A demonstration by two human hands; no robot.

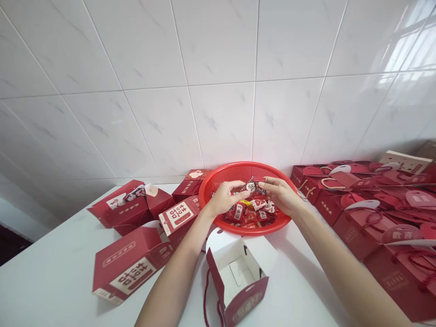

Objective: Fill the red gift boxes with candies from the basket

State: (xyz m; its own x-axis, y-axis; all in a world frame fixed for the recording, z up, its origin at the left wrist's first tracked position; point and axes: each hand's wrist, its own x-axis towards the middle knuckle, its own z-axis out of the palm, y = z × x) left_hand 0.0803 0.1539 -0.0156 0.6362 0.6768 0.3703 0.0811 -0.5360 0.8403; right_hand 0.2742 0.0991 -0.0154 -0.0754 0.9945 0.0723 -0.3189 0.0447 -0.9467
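Observation:
Both my hands are over a red plastic basket (pixel 227 229) that holds many wrapped candies (pixel 250 213). My left hand (pixel 227 197) pinches a wrapped candy (pixel 251 187) with a dark and white wrapper. Just to its right, the fingertips of my right hand (pixel 278 193) are closed on a small red wrapped candy (pixel 259 180). Below the basket, between my forearms, stands an open red gift box (pixel 243 304) with a pale inside and nothing in it. A dark red cord hangs at that box's left side.
Several red gift boxes (pixel 126 268) lie at the left of the white table (pixel 51 281). Rows of closed red boxes (pixel 350 222) with cord handles fill the right side. A tiled wall (pixel 221 118) rises behind the basket.

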